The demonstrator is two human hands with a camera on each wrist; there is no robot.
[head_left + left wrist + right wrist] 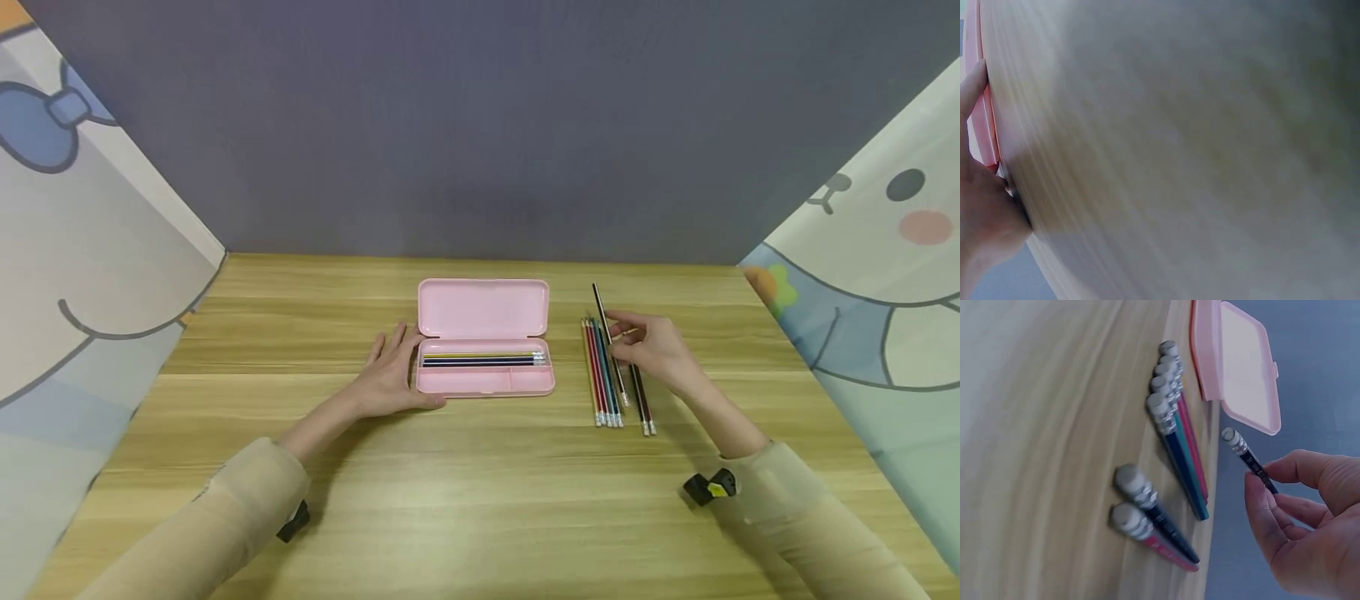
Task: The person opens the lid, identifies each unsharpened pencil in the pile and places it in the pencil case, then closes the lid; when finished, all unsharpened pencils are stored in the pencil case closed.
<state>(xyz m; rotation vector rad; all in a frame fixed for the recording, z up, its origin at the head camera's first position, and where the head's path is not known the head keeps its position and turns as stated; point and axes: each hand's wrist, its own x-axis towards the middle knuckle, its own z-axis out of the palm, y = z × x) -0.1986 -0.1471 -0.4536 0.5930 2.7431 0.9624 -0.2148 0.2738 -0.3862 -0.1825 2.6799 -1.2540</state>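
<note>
A pink pencil case (461, 382) lies on the table with its lid (483, 308) raised. Several pencils (480, 361) rest side by side in its long back compartment. My left hand (388, 385) is spread at the case's left end, thumb along the front edge, touching it. In my right hand (660, 352), thumb and fingers pinch a dark pencil (1254, 464) with a white eraser, tilted above the others. Under and left of that hand lies a row of pencils (596, 375) in several colours. Two more pencils (642, 404), one black and one reddish, lie just right of the row.
The wooden table (480, 500) extends in front of the case and to both sides. A grey panel (480, 133) rises behind it. Cartoon-printed sheets (97, 250) stand at the left and right. Both wrists wear small black devices (708, 487).
</note>
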